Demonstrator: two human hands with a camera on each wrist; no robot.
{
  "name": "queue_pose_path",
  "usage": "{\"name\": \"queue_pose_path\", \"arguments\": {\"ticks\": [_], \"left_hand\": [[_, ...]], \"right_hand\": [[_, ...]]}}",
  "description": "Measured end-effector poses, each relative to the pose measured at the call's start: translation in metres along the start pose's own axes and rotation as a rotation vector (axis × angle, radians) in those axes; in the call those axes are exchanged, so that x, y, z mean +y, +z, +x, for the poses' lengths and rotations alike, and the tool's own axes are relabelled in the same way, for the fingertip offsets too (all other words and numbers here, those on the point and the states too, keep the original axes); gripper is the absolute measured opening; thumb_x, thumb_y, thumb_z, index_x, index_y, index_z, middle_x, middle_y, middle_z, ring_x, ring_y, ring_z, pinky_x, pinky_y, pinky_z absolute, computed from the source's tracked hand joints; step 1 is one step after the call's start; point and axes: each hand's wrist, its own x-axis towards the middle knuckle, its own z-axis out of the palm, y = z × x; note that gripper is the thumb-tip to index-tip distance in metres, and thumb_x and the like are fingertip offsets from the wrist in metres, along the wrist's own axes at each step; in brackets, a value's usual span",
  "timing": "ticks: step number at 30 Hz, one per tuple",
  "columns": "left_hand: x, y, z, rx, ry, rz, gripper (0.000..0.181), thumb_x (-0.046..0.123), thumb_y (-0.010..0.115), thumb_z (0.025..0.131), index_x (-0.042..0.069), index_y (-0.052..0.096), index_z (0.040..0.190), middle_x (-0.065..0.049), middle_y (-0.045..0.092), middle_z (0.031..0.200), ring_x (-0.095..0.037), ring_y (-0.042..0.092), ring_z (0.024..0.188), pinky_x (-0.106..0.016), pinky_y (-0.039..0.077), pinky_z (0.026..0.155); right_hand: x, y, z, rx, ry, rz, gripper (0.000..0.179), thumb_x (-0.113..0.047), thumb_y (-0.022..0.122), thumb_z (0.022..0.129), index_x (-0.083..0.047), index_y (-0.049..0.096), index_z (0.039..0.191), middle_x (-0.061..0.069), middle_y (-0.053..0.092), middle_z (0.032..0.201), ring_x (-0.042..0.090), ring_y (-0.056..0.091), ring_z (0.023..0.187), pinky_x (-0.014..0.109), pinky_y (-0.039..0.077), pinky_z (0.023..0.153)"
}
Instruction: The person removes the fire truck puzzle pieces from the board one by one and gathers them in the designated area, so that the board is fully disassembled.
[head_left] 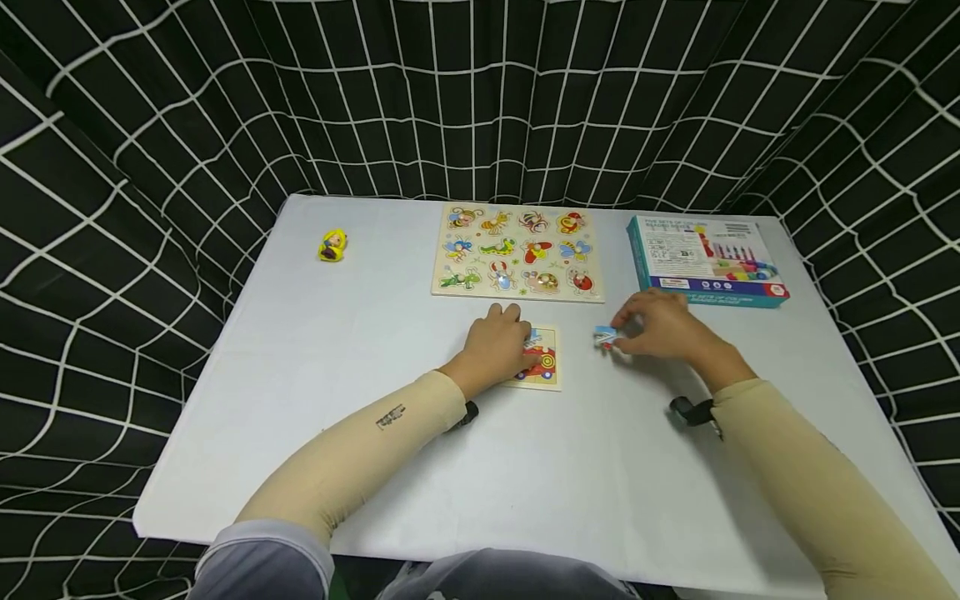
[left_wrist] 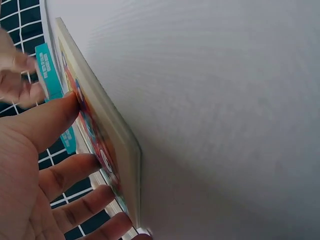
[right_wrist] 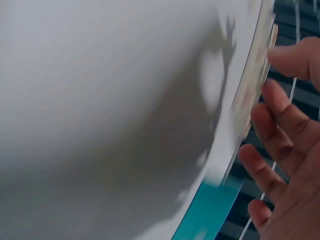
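In the head view my left hand (head_left: 491,350) rests on the left part of a small wooden picture puzzle (head_left: 550,367). In the left wrist view the thumb presses on the face of the puzzle (left_wrist: 112,117), and the other fingers lie spread along it. Right of the puzzle, my right hand (head_left: 660,329) pinches a small blue, white and red puzzle piece (head_left: 604,335) between thumb and index finger. The right wrist view catches the hand (right_wrist: 287,135) with its other fingers apart and loosely bent.
A large wooden insect peg puzzle (head_left: 517,252) lies beyond both hands. At the back right is a teal game box (head_left: 708,258). A small yellow figurine (head_left: 332,245) stands at the back left. White cloth covers the table (head_left: 337,350), and black netted curtain surrounds it.
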Motion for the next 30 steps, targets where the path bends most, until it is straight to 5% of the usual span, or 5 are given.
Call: {"name": "queue_pose_path", "arguments": {"ticks": [6, 15, 19, 23, 30], "left_hand": [[-0.008, 0.003, 0.000, 0.025, -0.003, -0.043, 0.048, 0.061, 0.066, 0.085, 0.018, 0.070, 0.106, -0.001, 0.048, 0.104, -0.021, 0.041, 0.091, -0.034, 0.044, 0.063], [-0.011, 0.005, -0.001, 0.049, 0.021, -0.101, 0.051, 0.060, 0.067, 0.084, 0.018, 0.070, 0.113, -0.001, 0.052, 0.110, -0.020, 0.043, 0.092, -0.033, 0.043, 0.064], [-0.015, 0.004, -0.004, 0.046, 0.000, -0.124, 0.054, 0.057, 0.069, 0.084, 0.016, 0.068, 0.119, -0.002, 0.055, 0.117, -0.021, 0.047, 0.100, -0.035, 0.047, 0.073], [-0.018, 0.005, -0.007, 0.065, -0.023, -0.178, 0.057, 0.056, 0.071, 0.084, 0.012, 0.066, 0.119, -0.003, 0.056, 0.117, -0.023, 0.046, 0.104, -0.038, 0.045, 0.082], [-0.020, 0.005, -0.009, 0.065, -0.086, -0.182, 0.049, 0.053, 0.071, 0.084, 0.014, 0.069, 0.112, -0.003, 0.052, 0.104, -0.021, 0.043, 0.091, -0.034, 0.041, 0.075]], "right_hand": [[0.047, -0.016, -0.025, -0.009, 0.110, 0.013, 0.026, -0.025, 0.087, 0.072, -0.016, 0.073, 0.092, 0.009, 0.067, 0.105, 0.037, 0.044, 0.113, 0.067, 0.014, 0.093], [0.056, -0.015, -0.030, -0.067, 0.141, -0.011, 0.026, -0.024, 0.086, 0.072, -0.018, 0.074, 0.095, 0.010, 0.066, 0.112, 0.037, 0.039, 0.115, 0.064, 0.014, 0.093], [0.039, -0.014, -0.019, -0.052, 0.098, 0.007, 0.027, -0.031, 0.086, 0.075, -0.018, 0.075, 0.096, 0.005, 0.066, 0.102, 0.032, 0.044, 0.107, 0.062, 0.018, 0.091], [0.003, -0.002, 0.001, -0.025, -0.032, 0.015, 0.020, -0.031, 0.084, 0.078, -0.017, 0.076, 0.091, -0.005, 0.065, 0.083, 0.021, 0.051, 0.087, 0.051, 0.025, 0.084], [-0.060, 0.032, 0.038, -0.087, -0.165, -0.032, 0.012, -0.026, 0.082, 0.081, -0.018, 0.078, 0.088, -0.011, 0.066, 0.079, 0.014, 0.056, 0.083, 0.044, 0.029, 0.081]]}}
